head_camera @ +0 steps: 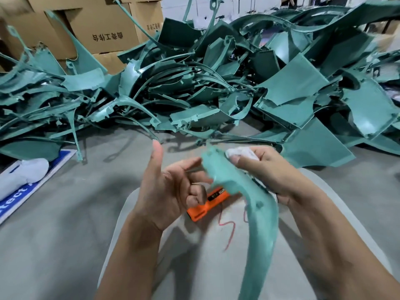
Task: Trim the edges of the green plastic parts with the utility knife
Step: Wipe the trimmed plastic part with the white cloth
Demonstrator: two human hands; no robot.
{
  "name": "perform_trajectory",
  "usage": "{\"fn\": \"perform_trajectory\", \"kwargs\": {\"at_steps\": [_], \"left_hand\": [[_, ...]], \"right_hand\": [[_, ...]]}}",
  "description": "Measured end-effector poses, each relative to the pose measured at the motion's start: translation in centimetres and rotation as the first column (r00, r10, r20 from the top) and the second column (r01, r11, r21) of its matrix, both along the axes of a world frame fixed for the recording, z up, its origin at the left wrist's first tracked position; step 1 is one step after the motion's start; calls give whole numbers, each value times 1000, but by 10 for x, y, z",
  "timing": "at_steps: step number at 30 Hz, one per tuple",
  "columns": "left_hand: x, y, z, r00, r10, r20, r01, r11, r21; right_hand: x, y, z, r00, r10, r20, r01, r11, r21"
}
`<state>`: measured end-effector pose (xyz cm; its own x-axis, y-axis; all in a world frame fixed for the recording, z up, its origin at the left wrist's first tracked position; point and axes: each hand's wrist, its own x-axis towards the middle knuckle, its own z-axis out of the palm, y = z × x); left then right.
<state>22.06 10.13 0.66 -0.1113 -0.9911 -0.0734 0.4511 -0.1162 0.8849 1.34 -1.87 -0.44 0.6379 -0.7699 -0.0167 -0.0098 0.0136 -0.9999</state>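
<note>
A long, curved green plastic part [259, 224] runs from the lower middle of the view up between the two hands, its upper end smeared by motion blur, its surface matte teal with small moulded tabs along one edge. Under it, on the pale grey cloth [216, 267] over the person's lap, lies the orange utility knife [204, 205], partly hidden by the part and by curled fingers; a red thread [229, 232] trails on the cloth just beside it. The right hand [264, 169] grips the part near its upper end, thumb pressed on the face, with a white bandage [240, 153] wrapped on a fingertip. The left hand [171, 187] is raised with the thumb up, forefinger stretched toward the part and the lower fingers curled above the knife; whether it actually grasps anything cannot be told. On the grey floor to the left lies a blue and white sign [32, 191]. Beyond, a large heap of green parts [216, 83] spreads across the floor, and behind it on the left stand stacked cardboard boxes [101, 24], shut, with printed characters.
</note>
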Motion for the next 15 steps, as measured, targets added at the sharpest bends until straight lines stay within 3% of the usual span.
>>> {"fn": "perform_trajectory", "kwargs": {"at_steps": [2, 7, 10, 15], "left_hand": [[-5, 4, 2, 994, -37, 102, 31, 998, 56], [-19, 1, 0, 971, 41, 237, -78, 985, 151], [-21, 0, 4, 967, 197, 161, -225, 959, 173], [-20, -5, 1, 863, 502, 60, -504, 844, 183]], "right_hand": [[0, 1, 0, 992, 10, -128, -22, 996, -91], [3, 6, 0, 977, 64, -203, -91, 988, -127], [6, 3, -3, 974, 23, -225, -52, 991, -124], [11, -2, -6, 977, -89, -196, 66, 991, -119]]}}
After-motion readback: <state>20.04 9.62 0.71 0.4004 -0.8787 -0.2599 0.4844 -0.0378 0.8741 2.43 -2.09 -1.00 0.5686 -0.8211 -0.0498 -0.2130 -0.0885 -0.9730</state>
